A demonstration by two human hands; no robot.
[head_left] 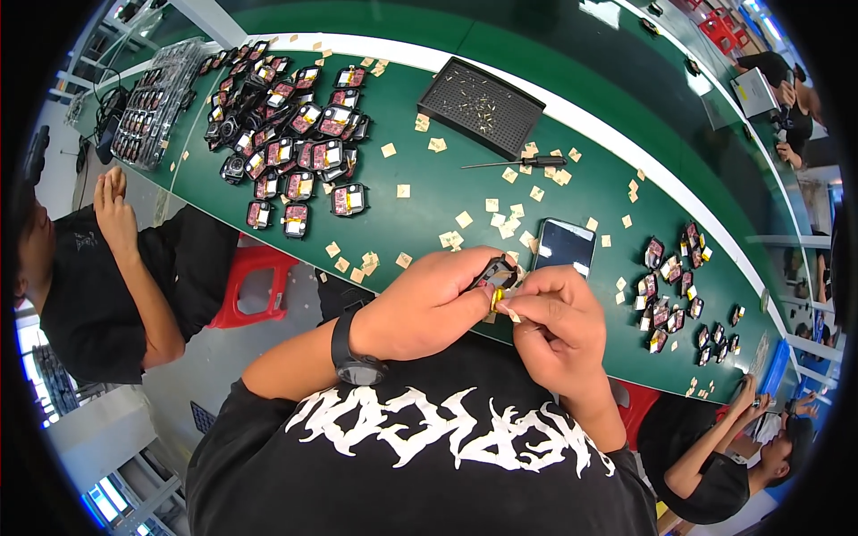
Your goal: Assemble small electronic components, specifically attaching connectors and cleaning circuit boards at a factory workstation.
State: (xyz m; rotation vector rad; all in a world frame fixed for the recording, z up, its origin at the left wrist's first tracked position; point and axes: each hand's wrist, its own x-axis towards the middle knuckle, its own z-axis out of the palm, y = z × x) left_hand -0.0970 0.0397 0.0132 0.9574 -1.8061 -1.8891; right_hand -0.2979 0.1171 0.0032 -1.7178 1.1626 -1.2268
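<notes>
My left hand (420,304), with a dark watch on its wrist, is closed around a small black device housing (494,271) near the table's front edge. My right hand (565,326) comes in from the other side, thumb and finger pinched on a small yellow piece (498,297) at the housing. A pale bit (513,315) shows by those fingertips; whether it belongs to the yellow piece I cannot tell. Just beyond my right hand lies a dark-screened phone (565,246). The housing's inside is mostly hidden by my fingers.
Many similar devices (299,186) cover the green table (402,219) at left; another group (657,313) is at right. A black tray (483,107) holds small pins. Near it lies a screwdriver (518,163). Small beige squares (464,218) are scattered about. People (121,277) sit on both sides.
</notes>
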